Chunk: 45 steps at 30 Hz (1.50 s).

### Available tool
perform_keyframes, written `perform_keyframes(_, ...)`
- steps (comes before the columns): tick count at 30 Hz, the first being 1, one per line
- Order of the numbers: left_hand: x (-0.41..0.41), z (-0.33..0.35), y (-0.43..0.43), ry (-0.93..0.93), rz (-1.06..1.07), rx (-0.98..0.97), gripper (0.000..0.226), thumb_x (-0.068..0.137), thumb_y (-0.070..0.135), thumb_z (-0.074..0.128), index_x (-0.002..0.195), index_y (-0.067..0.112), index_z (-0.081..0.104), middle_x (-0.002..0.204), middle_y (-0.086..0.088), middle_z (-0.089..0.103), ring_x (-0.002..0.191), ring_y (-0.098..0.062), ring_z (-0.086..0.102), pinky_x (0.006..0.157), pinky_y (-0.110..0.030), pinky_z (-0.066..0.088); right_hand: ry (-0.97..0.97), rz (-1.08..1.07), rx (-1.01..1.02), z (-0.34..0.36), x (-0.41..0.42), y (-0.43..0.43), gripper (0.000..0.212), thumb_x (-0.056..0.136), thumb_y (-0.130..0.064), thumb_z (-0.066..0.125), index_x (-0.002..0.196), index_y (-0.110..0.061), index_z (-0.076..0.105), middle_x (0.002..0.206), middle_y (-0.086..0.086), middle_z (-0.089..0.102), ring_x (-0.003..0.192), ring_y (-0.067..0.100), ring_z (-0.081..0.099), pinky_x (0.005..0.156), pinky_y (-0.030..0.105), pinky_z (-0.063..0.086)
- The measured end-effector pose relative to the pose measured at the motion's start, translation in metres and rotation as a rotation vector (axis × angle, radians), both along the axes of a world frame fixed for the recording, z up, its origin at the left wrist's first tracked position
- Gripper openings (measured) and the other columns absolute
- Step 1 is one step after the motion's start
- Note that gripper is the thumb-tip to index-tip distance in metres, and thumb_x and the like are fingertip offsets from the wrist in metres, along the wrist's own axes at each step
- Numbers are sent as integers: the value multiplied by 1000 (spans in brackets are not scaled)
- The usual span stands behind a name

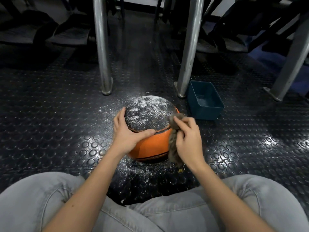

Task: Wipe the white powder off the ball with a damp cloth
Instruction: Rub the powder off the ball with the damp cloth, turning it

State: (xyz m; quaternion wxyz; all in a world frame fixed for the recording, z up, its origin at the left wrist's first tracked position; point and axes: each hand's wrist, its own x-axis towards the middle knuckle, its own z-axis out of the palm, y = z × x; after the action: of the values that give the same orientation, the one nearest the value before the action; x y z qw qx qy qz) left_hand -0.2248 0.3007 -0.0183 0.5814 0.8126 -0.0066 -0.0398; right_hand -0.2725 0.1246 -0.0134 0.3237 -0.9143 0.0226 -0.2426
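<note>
An orange basketball [150,144] rests on the studded black floor in front of my knees. Its dark top panel [148,113] is dusted with white powder. My left hand [127,133] grips the ball's left side, thumb laid along the seam at the front and fingers curled round the far edge. My right hand [189,141] pinches a brown-grey cloth [173,144] against the ball's right side; the cloth hangs down toward the floor and its top corner touches the powdered panel's right edge.
A dark teal plastic tub [215,109] with a little water stands to the right behind the ball. Two metal legs [102,47] [190,47] rise just beyond the ball. White powder [142,171] lies scattered on the floor around it. My knees in grey jeans [41,198] fill the bottom.
</note>
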Motion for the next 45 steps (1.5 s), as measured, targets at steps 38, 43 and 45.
perform_keyframes(38,5,-1,-5,-13,-8,46,143,32,76,77,149,33,7,150,13,6,143,-17,10,116,-55,15,-122,-77,-21,18,9,-8,51,83,6,36,130,-6,54,108,3,45,101,17,43,86,14,31)
perform_keyframes(43,6,-1,-7,-22,-13,72,141,31,77,70,149,33,7,148,17,6,143,-16,9,116,-54,15,-87,26,-216,-8,4,-12,49,82,6,38,124,-7,60,109,15,51,97,20,41,81,31,42)
perform_keyframes(45,4,0,-9,-26,-33,81,138,36,74,72,149,34,4,147,20,4,143,-16,6,117,-55,13,103,-129,50,-5,13,-25,52,84,12,39,128,-7,56,109,7,47,105,21,46,89,20,35)
